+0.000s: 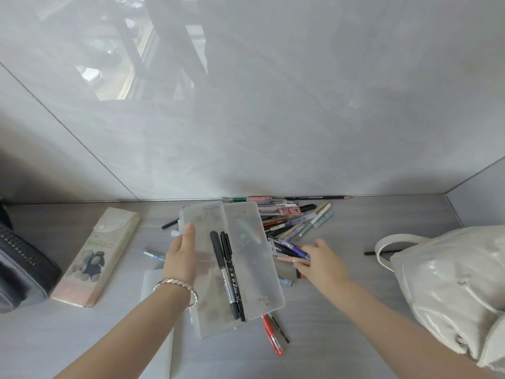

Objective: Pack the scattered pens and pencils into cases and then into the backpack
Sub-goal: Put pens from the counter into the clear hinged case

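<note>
Our left hand (180,255) grips the open clear case (254,269) by its left half, thumb on top and the fingers out of sight beneath. The case sits at the centre of the frame, partly over loose pens on the table (355,310). Our right hand (319,258), just right of the case, pinches a peach pencil (285,259) at the near edge of the pen pile (289,222).

To do this step well, we should lift the pencil clear of the blue pen (289,246) lying against it. We then turn it to match the case and lay it flat in the right half, while the left hand keeps the case level so nothing rolls out.

The case's long axis runs from the upper centre down to the lower centre, leaning a little rightward at the bottom. Two black markers (228,272) already lie along its hinge on the same line. The pencil lies nearly across the frame, with its free end pointing left at the case. The backpack (448,283) waits at the right edge
</note>
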A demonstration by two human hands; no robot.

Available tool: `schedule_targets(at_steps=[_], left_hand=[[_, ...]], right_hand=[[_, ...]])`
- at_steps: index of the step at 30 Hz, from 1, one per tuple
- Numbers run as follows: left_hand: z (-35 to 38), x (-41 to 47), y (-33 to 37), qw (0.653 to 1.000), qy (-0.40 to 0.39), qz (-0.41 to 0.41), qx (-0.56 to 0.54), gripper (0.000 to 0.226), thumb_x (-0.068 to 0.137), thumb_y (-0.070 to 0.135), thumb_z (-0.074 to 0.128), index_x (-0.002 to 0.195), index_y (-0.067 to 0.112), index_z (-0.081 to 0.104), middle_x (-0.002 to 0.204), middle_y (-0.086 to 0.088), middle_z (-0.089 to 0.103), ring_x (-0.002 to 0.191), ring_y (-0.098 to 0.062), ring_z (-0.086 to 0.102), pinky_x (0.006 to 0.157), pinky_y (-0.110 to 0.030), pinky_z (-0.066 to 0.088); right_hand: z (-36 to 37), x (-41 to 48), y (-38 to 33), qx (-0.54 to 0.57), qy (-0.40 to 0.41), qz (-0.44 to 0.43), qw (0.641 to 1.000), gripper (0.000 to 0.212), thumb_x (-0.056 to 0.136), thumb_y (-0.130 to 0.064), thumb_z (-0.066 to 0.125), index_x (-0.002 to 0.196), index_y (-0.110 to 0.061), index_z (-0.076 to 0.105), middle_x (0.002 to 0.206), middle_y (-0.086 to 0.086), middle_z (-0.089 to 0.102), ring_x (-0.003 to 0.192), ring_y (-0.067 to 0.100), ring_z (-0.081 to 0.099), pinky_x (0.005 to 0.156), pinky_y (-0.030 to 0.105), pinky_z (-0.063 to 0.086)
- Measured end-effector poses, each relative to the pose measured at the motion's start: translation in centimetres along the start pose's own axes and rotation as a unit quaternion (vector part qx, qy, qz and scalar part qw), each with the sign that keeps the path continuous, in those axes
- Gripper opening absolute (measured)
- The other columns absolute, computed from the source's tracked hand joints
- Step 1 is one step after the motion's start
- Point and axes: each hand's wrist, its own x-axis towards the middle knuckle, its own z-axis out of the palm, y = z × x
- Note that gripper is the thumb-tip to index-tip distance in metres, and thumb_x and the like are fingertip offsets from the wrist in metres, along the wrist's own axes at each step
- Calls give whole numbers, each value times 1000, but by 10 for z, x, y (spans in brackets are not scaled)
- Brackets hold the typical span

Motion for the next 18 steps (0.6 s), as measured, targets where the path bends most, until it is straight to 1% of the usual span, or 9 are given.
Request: schedule_targets(at_steps=[3,5,8,10,12,14,15,16,18], left_hand=[[-7,1,-6,1000,-5,-14,-11,37,90,54,37,108,25,51,114,-1,55,108,-22,50,98,-33,35],[-11,0,-9,999,-5,-26,-21,37,91,53,36,96,21,53,112,-9,58,108,-28,53,98,-38,39],[-14,-4,-10,999,2,-27,-25,32,92,51,36,83,24,50,99,-4,54,94,-24,50,81,-32,41],[-16,-6,-9,999,10,-24,-30,29,93,49,35,94,24,50,87,6,50,81,-17,45,65,-24,36],[-22,-6,-11,999,9,-21,-38,33,92,50,36,101,24,53,97,3,57,87,-19,52,74,-26,41],[-26,-4,-14,999,4,-26,-39,30,90,53,36,86,27,50,111,-11,60,100,-29,56,92,-38,44],[-27,-6,-12,999,9,-20,-29,30,90,53,35,84,28,50,110,-11,58,98,-28,56,90,-38,43],[-26,-8,-13,1000,15,-11,-15,31,91,53,34,89,27,52,111,-9,56,95,-26,55,83,-35,41],[-21,-15,-12,999,27,20,18,40,94,48,34,127,28,44,130,-2,48,114,-24,50,82,-29,34]], right_hand=[[-2,2,0,4,8,-5,1000,27,86,-36,61,104,-15,60,93,-4,39,73,17,52,63,28,42],[-4,3,0,-32,-6,-27,999,27,89,-37,55,104,-15,61,92,-4,39,76,19,55,65,30,44],[-9,3,-1,-87,-17,-60,994,29,91,-39,49,103,-14,59,91,-3,42,76,18,55,60,26,38],[-15,-2,-2,-78,-11,-68,995,28,91,-39,50,101,-14,59,82,-5,46,70,15,52,54,22,33],[-21,-10,-5,3,8,-64,998,22,88,-34,56,95,-13,62,69,-11,50,60,8,50,48,16,32],[-29,-22,-14,137,29,-52,989,11,86,-27,60,86,-17,62,65,-11,57,57,4,53,50,16,39],[-35,-28,-21,208,33,-48,976,4,85,-24,61,82,-21,62,63,-11,59,55,3,54,51,15,42],[-39,-35,-30,269,30,-51,961,7,85,-21,62,79,-24,60,60,-13,60,53,1,54,50,13,43],[-47,-47,-46,345,11,-69,936,13,84,-17,62,76,-27,59,58,-19,60,49,-2,52,47,10,43]])
